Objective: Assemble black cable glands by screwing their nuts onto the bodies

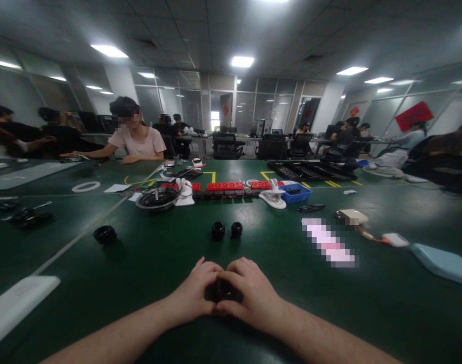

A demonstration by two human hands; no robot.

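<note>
My left hand (195,293) and my right hand (251,293) rest together on the green table (147,258) near its front edge. Both are curled round a small black object (224,290) held between them; only a dark part of it shows through the fingers. Two small black round parts (226,230) stand side by side a little beyond my hands. Another black round part (104,234) lies further left.
A white slab (14,306) lies front left and a pale blue case (443,263) at the right. Red parts (225,186), a blue tray (295,193), a white clamp (272,197) and a round dish (157,198) line the table's middle. Several people sit at tables behind.
</note>
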